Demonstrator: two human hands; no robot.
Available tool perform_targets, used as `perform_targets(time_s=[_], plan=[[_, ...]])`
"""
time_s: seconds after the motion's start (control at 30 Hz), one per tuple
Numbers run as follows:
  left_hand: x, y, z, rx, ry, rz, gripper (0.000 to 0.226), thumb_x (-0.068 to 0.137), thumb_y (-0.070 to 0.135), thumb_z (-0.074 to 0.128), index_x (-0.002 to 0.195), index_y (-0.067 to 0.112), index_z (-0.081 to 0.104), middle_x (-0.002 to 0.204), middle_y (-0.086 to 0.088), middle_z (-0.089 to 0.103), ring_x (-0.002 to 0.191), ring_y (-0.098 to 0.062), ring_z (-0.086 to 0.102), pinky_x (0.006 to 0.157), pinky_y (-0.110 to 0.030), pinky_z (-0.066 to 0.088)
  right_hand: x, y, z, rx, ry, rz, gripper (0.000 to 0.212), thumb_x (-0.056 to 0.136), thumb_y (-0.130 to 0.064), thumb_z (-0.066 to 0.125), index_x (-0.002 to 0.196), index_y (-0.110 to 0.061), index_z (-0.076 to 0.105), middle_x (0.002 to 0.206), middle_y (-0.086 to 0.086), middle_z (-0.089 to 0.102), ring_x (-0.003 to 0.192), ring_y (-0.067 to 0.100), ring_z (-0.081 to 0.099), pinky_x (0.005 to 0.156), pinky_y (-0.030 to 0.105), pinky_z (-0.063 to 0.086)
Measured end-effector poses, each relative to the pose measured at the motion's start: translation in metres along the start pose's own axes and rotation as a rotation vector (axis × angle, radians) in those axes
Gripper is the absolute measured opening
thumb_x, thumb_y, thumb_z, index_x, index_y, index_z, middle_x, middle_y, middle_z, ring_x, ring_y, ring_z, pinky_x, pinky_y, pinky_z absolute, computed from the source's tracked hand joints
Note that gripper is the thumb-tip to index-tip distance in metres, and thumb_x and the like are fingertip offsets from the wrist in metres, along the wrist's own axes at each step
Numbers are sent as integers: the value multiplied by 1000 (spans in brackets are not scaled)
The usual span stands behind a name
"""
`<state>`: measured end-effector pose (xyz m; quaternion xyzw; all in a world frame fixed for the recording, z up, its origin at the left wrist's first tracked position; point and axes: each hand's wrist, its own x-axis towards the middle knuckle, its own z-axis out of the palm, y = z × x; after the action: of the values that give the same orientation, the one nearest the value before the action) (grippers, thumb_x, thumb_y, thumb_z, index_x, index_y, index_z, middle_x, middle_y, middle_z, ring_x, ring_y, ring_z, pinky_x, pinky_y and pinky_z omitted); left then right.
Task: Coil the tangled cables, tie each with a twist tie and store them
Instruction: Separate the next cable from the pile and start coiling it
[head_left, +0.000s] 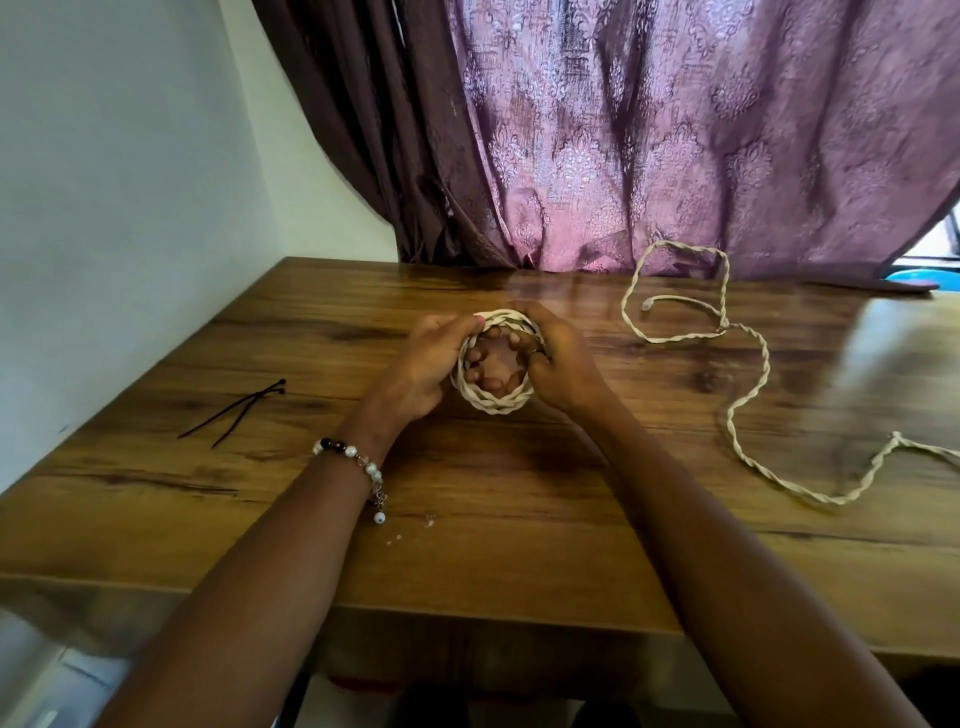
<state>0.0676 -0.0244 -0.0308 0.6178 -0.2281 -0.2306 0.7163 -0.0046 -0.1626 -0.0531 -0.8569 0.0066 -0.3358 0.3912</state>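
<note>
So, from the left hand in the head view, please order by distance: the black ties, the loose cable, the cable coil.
1. cable coil: held in the left hand.
2. black ties: on the table, to its left.
3. loose cable: farther away, on the right.

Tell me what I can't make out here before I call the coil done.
- Coil: its cable ends are hidden under the left hand and right hand, head view.
- Loose cable: runs off the right edge.
- Black ties: too small to tell the type.

soft daylight, glare on table (883, 332)
</note>
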Motion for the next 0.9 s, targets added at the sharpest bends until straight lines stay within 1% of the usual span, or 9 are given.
perform_targets(time_s=[0.13,0.2,0.3,0.5,0.6,0.73,0.8,0.87,0.9], plan=[[-3,2,-1,87,-45,31,23,98,14,49,80,11,62,48,9,60,40,-1,54,43,-17,44,-2,-2,3,97,30,40,53,73,16,43,112,-14,61,92,-6,65,77,-1,60,75,17,48],[-2,0,-3,9,-74,3,23,99,14,47,82,9,61,48,8,53,37,-4,46,50,-27,46,-2,-3,5,270,45,125,52,77,24,40,110,-10,61,90,-6,67,76,-3,63,71,15,49],[0,-2,-2,-221,-114,-92,28,101,16,44,78,4,56,48,2,42,37,-7,38,51,-30,49,-5,-9,5,515,88,227,34,89,20,41,109,0,59,72,-11,67,54,-3,57,52,11,44],[-3,4,-3,-338,-307,-267,70,92,63,29,56,13,62,35,7,32,28,-5,29,42,-18,34,-3,-21,13,656,88,273,27,97,8,39,101,-9,59,65,0,61,39,-1,38,36,14,28],[-4,5,-5,-288,-228,-268,61,95,57,36,53,15,47,34,7,28,26,-6,25,40,-17,33,-1,-22,15,566,47,212,22,98,7,39,100,-4,59,51,-13,57,36,-2,39,35,14,30],[-6,4,4,-117,-8,-126,48,95,41,51,55,17,39,37,6,28,28,-8,22,39,-16,30,-3,-25,12,440,10,160,21,100,-3,42,105,13,56,47,-14,51,38,-1,40,36,19,34],[-8,3,10,-66,58,-45,48,94,38,55,52,17,43,36,6,33,28,-8,27,37,-16,29,-3,-26,8,393,-9,161,26,101,-11,41,96,7,57,54,-7,56,46,2,47,41,25,41],[-9,2,12,-35,63,9,53,95,35,55,45,18,49,36,7,40,27,-7,33,35,-15,29,-2,-25,3,353,-38,173,39,102,-23,38,94,11,55,72,26,61,64,18,54,53,36,45],[-10,2,12,-16,51,21,57,95,34,55,41,17,51,36,7,43,27,-7,35,34,-15,29,0,-24,0,321,-58,185,43,103,-26,37,97,13,54,78,32,59,69,22,53,57,36,46]])
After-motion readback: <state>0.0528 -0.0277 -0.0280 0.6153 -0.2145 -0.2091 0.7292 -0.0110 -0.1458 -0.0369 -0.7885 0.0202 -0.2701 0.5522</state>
